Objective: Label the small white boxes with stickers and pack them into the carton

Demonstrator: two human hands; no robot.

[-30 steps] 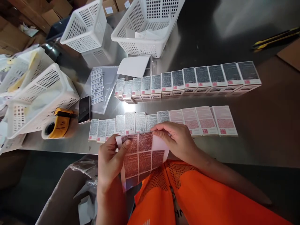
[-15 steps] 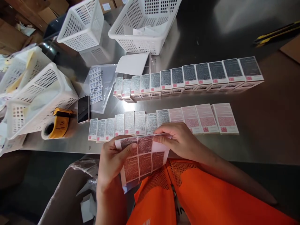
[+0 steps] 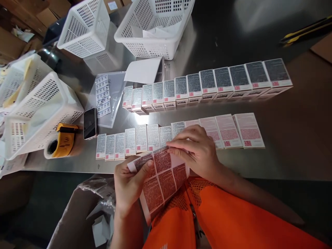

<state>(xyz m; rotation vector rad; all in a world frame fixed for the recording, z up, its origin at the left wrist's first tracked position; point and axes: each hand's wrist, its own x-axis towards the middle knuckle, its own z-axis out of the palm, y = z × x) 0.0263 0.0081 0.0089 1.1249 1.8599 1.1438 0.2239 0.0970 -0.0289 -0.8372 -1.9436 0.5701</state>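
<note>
My left hand [image 3: 132, 181] grips a sheet of reddish printed labels [image 3: 158, 180] by its left side, thumb on top. At the sheet's upper edge, my right hand [image 3: 198, 148] pinches finger and thumb together on a label's edge; a blank pale patch shows beside the fingers. Just beyond my hands stands a front row of small boxes [image 3: 141, 137], white-labelled on the left and pink-labelled [image 3: 249, 129] on the right. Farther back runs a second row of boxes with dark labels [image 3: 207, 81]. My right hand hides part of the front row.
White perforated baskets stand at the back [image 3: 158, 45] and left [image 3: 41, 114]. A phone [image 3: 90, 123], a yellow tape dispenser [image 3: 64, 140] and a bag with a small label sheet [image 3: 103, 97] lie on the left. Below the metal table's edge is a plastic-lined bin [image 3: 75, 214].
The label sheet has tilted, its right side rising. My right hand has curled more tightly at its upper edge, while the boxes stay in their rows.
</note>
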